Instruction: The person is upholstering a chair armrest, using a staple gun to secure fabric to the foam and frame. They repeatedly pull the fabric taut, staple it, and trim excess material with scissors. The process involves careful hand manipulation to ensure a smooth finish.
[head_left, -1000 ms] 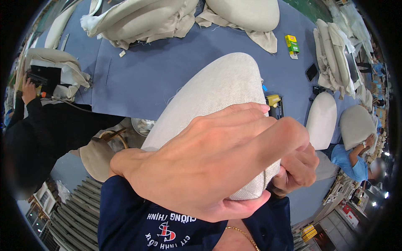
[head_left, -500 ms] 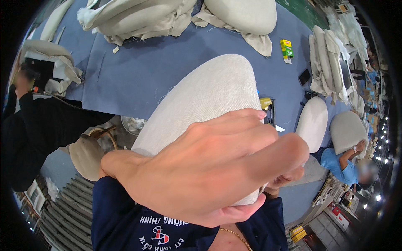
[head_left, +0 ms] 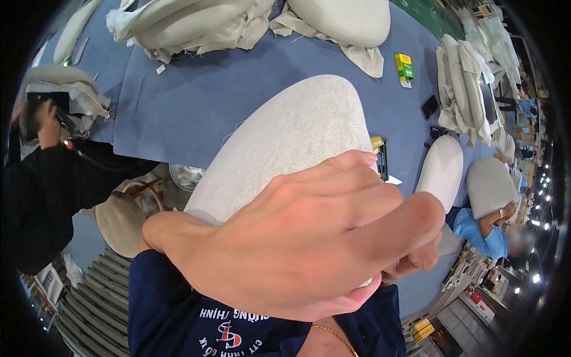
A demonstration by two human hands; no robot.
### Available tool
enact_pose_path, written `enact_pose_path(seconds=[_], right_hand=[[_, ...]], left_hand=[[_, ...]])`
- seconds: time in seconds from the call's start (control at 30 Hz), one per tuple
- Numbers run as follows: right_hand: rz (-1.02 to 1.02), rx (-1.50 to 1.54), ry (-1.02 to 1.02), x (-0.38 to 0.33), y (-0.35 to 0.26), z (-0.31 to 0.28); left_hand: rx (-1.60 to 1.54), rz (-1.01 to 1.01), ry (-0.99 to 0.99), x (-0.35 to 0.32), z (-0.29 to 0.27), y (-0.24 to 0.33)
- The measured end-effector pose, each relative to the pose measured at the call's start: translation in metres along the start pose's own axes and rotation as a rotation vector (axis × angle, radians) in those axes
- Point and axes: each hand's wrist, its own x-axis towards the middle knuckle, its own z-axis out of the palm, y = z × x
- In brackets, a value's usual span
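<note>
Two hands hold a beige upholstered cushion (head_left: 285, 149); left hand (head_left: 303, 238) grip closed across it; right hand (head_left: 416, 262) mostly hidden.

Your left hand (head_left: 297, 238) filled the lower centre of the view, very close to the camera, back of the hand up. Its fingers (head_left: 333, 178) lay together, stretched rightward and curled over at the tips, thumb tucked below along the palm's lower edge. The wrist bent in from the lower left, out of a dark blue sleeve. Your right hand (head_left: 416, 262) was mostly hidden behind the left; only curled fingertips showed at the right, pressed inward. Grip state unclear for both.
</note>
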Motion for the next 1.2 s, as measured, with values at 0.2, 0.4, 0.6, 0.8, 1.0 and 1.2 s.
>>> enact_pose_path(seconds=[0.2,0.4,0.6,0.8,1.0,1.2], right_hand=[[0.001,0.101,-0.17,0.009,0.006,-0.005],[-0.006,0.043,-0.117,0.01,0.002,-0.004],[-0.023,0.036,-0.246,0.022,0.006,-0.008],[-0.055,0.059,-0.201,0.021,0.002,-0.006],[-0.062,-0.033,-0.279,0.028,0.003,-0.007],[-0.024,-0.013,-0.177,0.01,0.003,-0.005]], left_hand=[[0.027,-0.063,0.017,-0.007,0.0,0.005],[0.031,-0.052,0.008,-0.002,0.0,0.007],[-0.009,-0.122,0.08,-0.008,0.0,0.003],[-0.038,-0.077,0.061,0.0,0.001,0.003],[-0.001,-0.05,0.076,-0.004,-0.004,0.0],[0.025,-0.014,0.08,-0.003,-0.006,0.001]])
